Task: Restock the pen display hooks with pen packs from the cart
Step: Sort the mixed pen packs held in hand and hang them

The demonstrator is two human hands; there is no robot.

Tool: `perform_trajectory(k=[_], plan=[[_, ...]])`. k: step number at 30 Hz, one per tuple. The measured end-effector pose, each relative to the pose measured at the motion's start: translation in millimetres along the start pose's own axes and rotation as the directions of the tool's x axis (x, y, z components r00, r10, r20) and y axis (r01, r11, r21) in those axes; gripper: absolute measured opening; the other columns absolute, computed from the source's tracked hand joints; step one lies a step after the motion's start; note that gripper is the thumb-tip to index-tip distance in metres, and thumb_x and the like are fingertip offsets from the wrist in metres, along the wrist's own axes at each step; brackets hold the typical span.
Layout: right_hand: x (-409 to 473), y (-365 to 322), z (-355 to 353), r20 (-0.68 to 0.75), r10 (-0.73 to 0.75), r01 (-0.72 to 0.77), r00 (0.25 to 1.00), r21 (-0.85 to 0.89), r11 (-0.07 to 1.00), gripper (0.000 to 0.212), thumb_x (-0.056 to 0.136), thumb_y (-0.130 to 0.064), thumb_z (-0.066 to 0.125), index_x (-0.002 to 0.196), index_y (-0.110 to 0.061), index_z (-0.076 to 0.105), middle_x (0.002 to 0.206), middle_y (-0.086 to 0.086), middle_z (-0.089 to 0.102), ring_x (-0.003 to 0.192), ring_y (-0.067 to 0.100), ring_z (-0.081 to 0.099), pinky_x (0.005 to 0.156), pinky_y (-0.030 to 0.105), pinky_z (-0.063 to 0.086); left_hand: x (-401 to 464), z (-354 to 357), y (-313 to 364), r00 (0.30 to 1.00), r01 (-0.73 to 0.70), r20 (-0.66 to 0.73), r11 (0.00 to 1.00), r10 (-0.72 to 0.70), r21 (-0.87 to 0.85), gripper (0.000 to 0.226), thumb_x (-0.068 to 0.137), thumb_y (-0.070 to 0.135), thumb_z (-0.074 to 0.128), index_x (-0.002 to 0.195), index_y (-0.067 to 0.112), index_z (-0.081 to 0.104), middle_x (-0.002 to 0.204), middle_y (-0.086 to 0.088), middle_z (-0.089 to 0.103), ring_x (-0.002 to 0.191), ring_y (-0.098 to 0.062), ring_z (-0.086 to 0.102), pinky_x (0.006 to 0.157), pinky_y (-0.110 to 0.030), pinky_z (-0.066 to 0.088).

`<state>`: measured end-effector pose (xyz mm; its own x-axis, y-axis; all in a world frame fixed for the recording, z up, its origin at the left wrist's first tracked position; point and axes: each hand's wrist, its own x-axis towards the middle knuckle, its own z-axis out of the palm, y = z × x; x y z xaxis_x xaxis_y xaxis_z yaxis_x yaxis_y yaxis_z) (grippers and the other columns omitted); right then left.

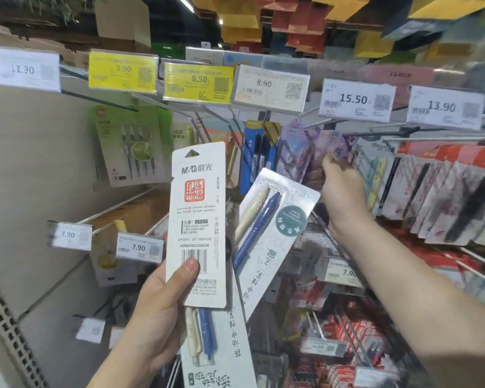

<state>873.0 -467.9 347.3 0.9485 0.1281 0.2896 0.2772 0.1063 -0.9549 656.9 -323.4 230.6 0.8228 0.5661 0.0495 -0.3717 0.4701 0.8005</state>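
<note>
The left hand (163, 312) grips a fan of three white pen packs low in front of the display, its thumb pressed flat over the barcode of the front pack (198, 219). That front pack stands upright with its printed back toward us, a red seal stamp near the top and a hang hole above it. Behind it a second pack (275, 236) tilts off to the right, showing a cream pen and a blue pen under the blister and a round green sticker. A third pack (216, 345) hangs down below the hand, upside down, again with a cream and a blue pen. The right hand (340, 186) is stretched out to the display at about the same height as the front pack's top, its fingertips closed on the lower edge of a purple pack (333, 147) hanging from a hook under the 15.50 tag (357, 99); the fingers are partly hidden, so I cannot tell how firm the hold is. Just left of that hangs a blue pack (256, 152) under the 8.90 tag (272, 88). Further left a green pack (132, 147) hangs under the yellow 9.90 tag (123, 71). To the right, a crowded row of red-topped packs (443, 197) hangs below the 13.90 tag (445, 107).
</note>
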Motion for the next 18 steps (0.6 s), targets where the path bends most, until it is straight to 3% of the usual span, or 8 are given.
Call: perform_trajectory(k=[3,6,8,10,13,16,18], plan=[[-38.3,-16.9,-28.9,0.32,0.158,-0.197,0.934,0.093,0.976,0.036,0.103,-0.045,0.053,0.094,-0.013,0.069,0.071,0.003,0.065,0.057,0.016,0.06,0.056,0.029,0.045,-2.4,7.7,-13.0,0.994,0.065,0.086,0.998,-0.065,0.002,0.024,0.078,0.014,0.061,0.083,0.009,0.083,0.095,-0.022,0.078,0.067,-0.026,0.077,0.056,-0.034,0.063],[-55.5,-26.9,-63.7,0.477,0.224,-0.243,0.85,-0.022,0.97,0.034,0.085,-0.047,0.067,0.084,-0.016,0.08,0.085,0.01,0.068,0.074,0.023,0.065,0.078,0.038,0.047,-7.7,18.0,-25.2,0.98,0.116,0.158,0.993,-0.118,0.026,0.026,0.077,0.013,0.061,0.092,0.004,0.08,0.096,-0.024,0.078,0.068,-0.027,0.077,0.055,-0.033,0.062],[-62.3,-29.1,-89.0,0.51,0.244,-0.216,0.825,-0.115,0.97,0.025,0.081,-0.03,0.076,0.096,-0.011,0.08,0.093,0.012,0.073,0.084,0.026,0.069,0.084,0.039,0.049,-14.2,27.0,-32.6,0.969,0.135,0.204,0.99,-0.142,0.05,0.024,0.076,0.011,0.062,0.091,0.005,0.08,0.094,-0.024,0.078,0.067,-0.027,0.076,0.054,-0.032,0.062],[-69.0,-31.4,-113.8,0.513,0.302,-0.204,0.804,-0.239,0.949,0.04,0.08,-0.021,0.074,0.116,-0.005,0.071,0.107,0.018,0.075,0.094,0.028,0.072,0.084,0.037,0.054,-19.7,35.9,-40.5,0.954,0.154,0.247,0.985,-0.169,0.076,0.026,0.077,0.009,0.062,0.094,0.003,0.079,0.095,-0.023,0.078,0.068,-0.027,0.076,0.056,-0.033,0.062],[-84.1,-39.1,-144.5,0.519,0.34,-0.137,0.784,-0.39,0.911,0.021,0.089,-0.003,0.073,0.11,-0.009,0.071,0.108,0.021,0.075,0.089,0.028,0.074,0.075,0.034,0.06,-26.4,49.2,-51.8,0.934,0.174,0.292,0.976,-0.205,0.128,0.035,0.078,0.009,0.063,0.11,0.0,0.074,0.106,-0.025,0.076,0.076,-0.027,0.077,0.065,-0.034,0.065],[-98.1,-45.1,-172.0,0.48,0.33,-0.095,0.813,-0.449,0.888,0.031,0.091,0.003,0.071,0.116,-0.016,0.07,0.113,0.02,0.073,0.095,0.029,0.074,0.078,0.034,0.061,-35.7,65.7,-61.2,0.907,0.171,0.361,0.972,-0.219,0.161,0.027,0.08,0.01,0.064,0.101,0.009,0.081,0.11,-0.023,0.076,0.082,-0.027,0.077,0.067,-0.032,0.064],[-112.5,-50.6,-187.7,0.455,0.31,-0.089,0.835,-0.444,0.892,0.036,0.088,0.001,0.075,0.118,-0.019,0.07,0.105,0.013,0.074,0.089,0.019,0.073,0.072,0.026,0.059,-45.6,77.6,-67.1,0.895,0.158,0.391,0.972,-0.215,0.174,0.025,0.079,0.01,0.064,0.094,0.015,0.083,0.107,-0.021,0.077,0.081,-0.026,0.078,0.065,-0.031,0.063]])
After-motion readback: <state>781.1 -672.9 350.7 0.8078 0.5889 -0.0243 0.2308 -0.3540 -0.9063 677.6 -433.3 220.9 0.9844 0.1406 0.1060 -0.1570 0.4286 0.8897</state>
